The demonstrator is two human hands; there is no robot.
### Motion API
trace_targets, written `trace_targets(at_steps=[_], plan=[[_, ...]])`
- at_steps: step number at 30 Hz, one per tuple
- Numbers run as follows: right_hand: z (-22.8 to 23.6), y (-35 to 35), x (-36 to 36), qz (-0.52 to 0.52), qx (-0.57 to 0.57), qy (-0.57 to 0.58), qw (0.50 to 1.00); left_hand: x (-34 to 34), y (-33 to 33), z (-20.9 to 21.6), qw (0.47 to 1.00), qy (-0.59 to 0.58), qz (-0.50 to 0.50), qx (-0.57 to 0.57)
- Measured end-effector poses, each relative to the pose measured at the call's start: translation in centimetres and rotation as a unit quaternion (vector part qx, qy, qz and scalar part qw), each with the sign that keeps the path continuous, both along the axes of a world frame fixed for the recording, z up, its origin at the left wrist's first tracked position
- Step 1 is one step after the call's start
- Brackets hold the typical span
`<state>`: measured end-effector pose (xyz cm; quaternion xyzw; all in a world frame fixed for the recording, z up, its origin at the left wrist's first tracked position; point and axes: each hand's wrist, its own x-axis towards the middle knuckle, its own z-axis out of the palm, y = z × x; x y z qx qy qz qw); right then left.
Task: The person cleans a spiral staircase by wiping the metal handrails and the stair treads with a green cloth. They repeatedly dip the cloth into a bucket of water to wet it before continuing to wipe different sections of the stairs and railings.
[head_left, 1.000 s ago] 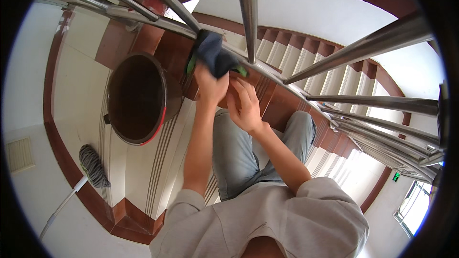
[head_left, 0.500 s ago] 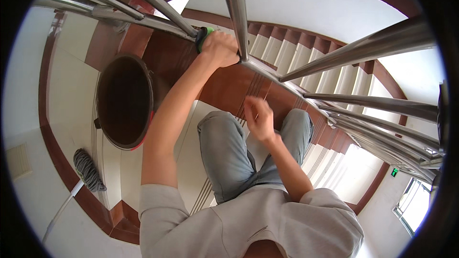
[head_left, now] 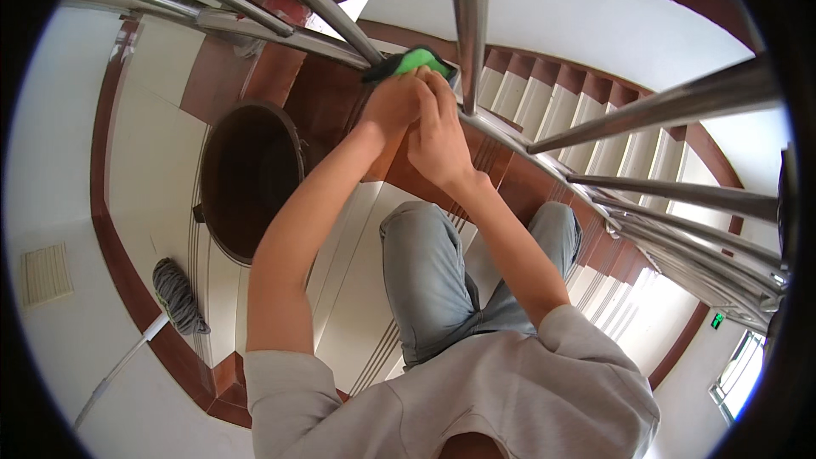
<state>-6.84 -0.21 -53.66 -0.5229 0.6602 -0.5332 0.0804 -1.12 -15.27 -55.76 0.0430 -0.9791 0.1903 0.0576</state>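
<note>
A green and black cleaning cloth (head_left: 419, 59) is bunched over the lower metal rail, between two upright bars. My left hand (head_left: 394, 107) is closed on its near side. Beside it and touching it, my right hand (head_left: 439, 138) reaches up to the same cloth with fingers bent together; its fingertips are partly hidden. Both hands meet at the steel railing (head_left: 497, 130), just above the reddish-brown floor edge. My bent knees in grey-blue jeans (head_left: 429, 276) are below my hands.
A large dark bucket (head_left: 252, 183) stands left of my left forearm. A grey mop (head_left: 178, 293) leans farther left by the wall. Beyond the railing, pale stairs (head_left: 544, 106) slope along a white wall. Thick steel bars (head_left: 671, 110) cross at the right.
My right hand has risen from above my knees to the cloth and joined my left hand. More of the cloth's green side shows. The whole view has shifted slightly.
</note>
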Motion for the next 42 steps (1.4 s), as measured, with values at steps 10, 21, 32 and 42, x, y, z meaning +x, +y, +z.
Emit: trace_targets(at_steps=[10,21,32,42], plan=[[-0.4,5.0,0.7,-0.015,-0.021,-0.074,0.997,-12.5,-2.1,4.2,0.676,-0.547,0.387,0.306],[-2.5,11.2,2.6,-0.020,0.026,-0.139,0.990,-4.8,2.3,1.2,0.995,-0.071,0.039,0.053],[-8.1,16.3,3.5,-0.024,0.063,-0.131,0.989,-5.4,4.4,0.0,0.986,-0.073,0.079,0.124],[-7.7,22.7,2.3,-0.018,0.116,-0.160,0.980,-13.9,-1.6,1.2,0.756,-0.527,0.189,0.340]])
